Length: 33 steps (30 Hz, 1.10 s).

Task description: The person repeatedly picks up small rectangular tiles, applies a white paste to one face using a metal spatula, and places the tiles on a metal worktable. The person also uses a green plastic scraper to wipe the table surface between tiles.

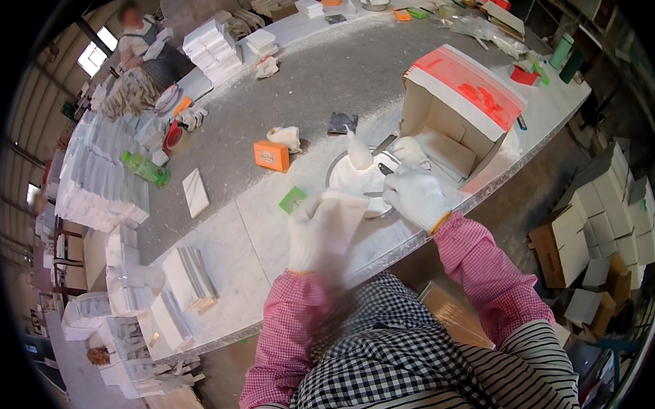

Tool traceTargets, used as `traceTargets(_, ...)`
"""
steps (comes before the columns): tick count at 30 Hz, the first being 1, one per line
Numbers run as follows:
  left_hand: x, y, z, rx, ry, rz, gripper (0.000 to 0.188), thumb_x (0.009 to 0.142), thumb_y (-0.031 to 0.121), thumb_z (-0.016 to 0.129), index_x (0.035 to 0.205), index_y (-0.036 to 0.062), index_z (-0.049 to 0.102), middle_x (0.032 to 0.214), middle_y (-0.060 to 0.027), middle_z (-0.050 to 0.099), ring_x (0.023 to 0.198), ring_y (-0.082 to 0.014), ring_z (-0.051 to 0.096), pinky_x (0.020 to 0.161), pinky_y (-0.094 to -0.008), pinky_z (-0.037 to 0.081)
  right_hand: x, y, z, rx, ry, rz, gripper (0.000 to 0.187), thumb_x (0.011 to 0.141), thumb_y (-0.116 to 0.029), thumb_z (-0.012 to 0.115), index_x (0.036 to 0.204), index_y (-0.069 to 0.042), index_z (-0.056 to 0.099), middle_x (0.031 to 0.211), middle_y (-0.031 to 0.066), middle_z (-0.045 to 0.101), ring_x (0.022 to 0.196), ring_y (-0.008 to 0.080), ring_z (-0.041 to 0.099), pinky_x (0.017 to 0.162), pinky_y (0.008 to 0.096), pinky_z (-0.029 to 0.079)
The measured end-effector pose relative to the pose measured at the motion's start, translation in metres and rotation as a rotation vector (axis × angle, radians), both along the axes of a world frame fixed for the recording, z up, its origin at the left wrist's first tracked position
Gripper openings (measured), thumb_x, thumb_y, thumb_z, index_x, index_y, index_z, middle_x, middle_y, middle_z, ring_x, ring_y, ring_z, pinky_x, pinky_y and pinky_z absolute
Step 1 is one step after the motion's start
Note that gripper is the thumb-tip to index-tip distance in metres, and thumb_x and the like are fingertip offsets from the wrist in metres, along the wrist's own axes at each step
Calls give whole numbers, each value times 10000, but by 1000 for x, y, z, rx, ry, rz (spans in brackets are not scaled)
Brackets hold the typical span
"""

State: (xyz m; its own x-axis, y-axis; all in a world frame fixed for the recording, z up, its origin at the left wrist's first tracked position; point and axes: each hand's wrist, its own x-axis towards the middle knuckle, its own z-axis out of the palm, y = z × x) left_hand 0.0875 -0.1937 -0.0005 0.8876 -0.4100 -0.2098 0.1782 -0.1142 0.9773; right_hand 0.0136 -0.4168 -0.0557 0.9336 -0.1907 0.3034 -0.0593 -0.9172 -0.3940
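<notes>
Both my hands wear white gloves with pink checked sleeves. A pale, flat tile (pixel 344 215), partly smeared by motion, is gripped at its left side by my left hand (pixel 306 238). My right hand (pixel 417 194) is closed at the right rim of a round metal bowl (pixel 332 169); a small metal blade (pixel 373 194) juts from its fingers toward the tile. White material fills the bowl, and a white pouch-like lump (pixel 359 153) sits in it. A metal spatula (pixel 385 143) leans across the far rim, and a crumpled white cloth (pixel 410 151) lies beside it.
An open cardboard box (pixel 440 101) with a red and white flap stands right of the bowl. An orange box (pixel 271 156) and a green card (pixel 293 199) lie left. Tile stacks (pixel 187 278) stand near the left edge. Another person (pixel 145 48) sits at the far left.
</notes>
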Motion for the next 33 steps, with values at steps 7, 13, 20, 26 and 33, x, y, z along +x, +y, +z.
traceTargets(7, 3, 3, 0, -11, -24, 8, 252, 974, 176, 671, 1116, -22, 736, 943, -1, 693, 823, -85, 588, 733, -259, 474, 2, 2, 24, 162, 191, -67, 243, 936, -305, 565, 919, -111, 710, 887, 146, 722, 832, 341, 702, 763, 477, 530)
traceTargets(13, 3, -1, 1, 30, -1, 10, 261, 983, 191, 669, 1119, -21, 736, 949, -3, 694, 818, -88, 599, 723, -255, 482, 5, -5, 14, 230, 228, -19, 269, 946, -312, 553, 996, -113, 727, 962, 155, 736, 907, 340, 698, 821, 454, 527)
traceTargets(20, -2, -8, 14, -37, -51, -104, 277, 989, 189, 656, 1146, -27, 730, 978, -29, 712, 858, -100, 632, 759, -259, 512, 1, -18, 22, 673, 174, -14, 264, 937, -296, 630, 989, -75, 766, 868, 96, 709, 848, 257, 658, 802, 391, 507)
traceTargets(26, 4, -16, 1, 3, -7, -74, 272, 976, 183, 648, 1128, -27, 729, 952, -40, 707, 826, -108, 626, 733, -267, 501, -1, -4, 58, 731, 80, 67, 212, 943, -219, 664, 967, -26, 748, 903, 38, 673, 895, 152, 616, 837, 315, 498)
traceTargets(33, 9, -23, -4, 70, -46, -96, 258, 970, 184, 658, 1102, -20, 744, 919, -34, 705, 810, -105, 617, 725, -271, 501, -4, 3, 61, 635, -45, 99, 230, 954, -245, 662, 1021, -57, 774, 833, 99, 706, 842, 192, 654, 780, 331, 508)
